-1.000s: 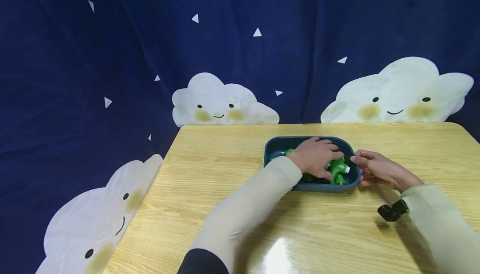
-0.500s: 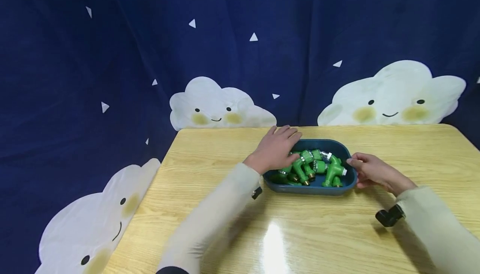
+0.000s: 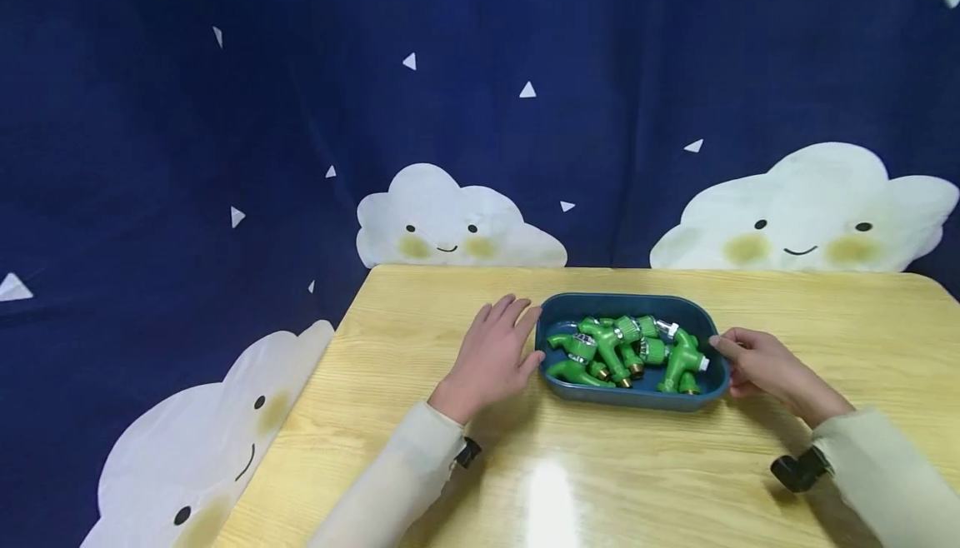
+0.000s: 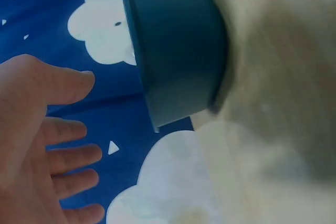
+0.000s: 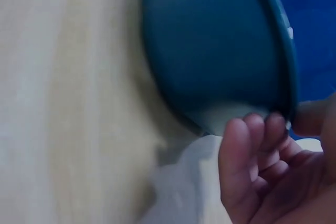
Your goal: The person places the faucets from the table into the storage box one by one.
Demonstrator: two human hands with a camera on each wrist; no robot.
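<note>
A dark blue basin (image 3: 630,398) with rounded ends stands on the table, holding several green plastic taps (image 3: 611,344) with brass-coloured and white ends, heaped together. At its left end is my left hand (image 3: 491,356), fingers spread and relaxed. The left wrist view shows this hand (image 4: 31,145) apart from the basin's outer wall (image 4: 178,45), holding nothing. My right hand (image 3: 772,369) pinches the rim at the right end. From the right wrist, the thumb sits over the rim and the fingertips (image 5: 236,135) lie against the basin's outer wall (image 5: 210,51).
The light wooden table (image 3: 615,481) reaches back to a dark blue curtain (image 3: 480,48) printed with white clouds (image 3: 450,223) and small triangles. A black wrist camera (image 3: 801,470) hangs below the right sleeve.
My left hand has moved left, from over the taps to beside the basin's left end, uncovering the taps. The right hand has stayed at the right rim. The head view has shifted slightly.
</note>
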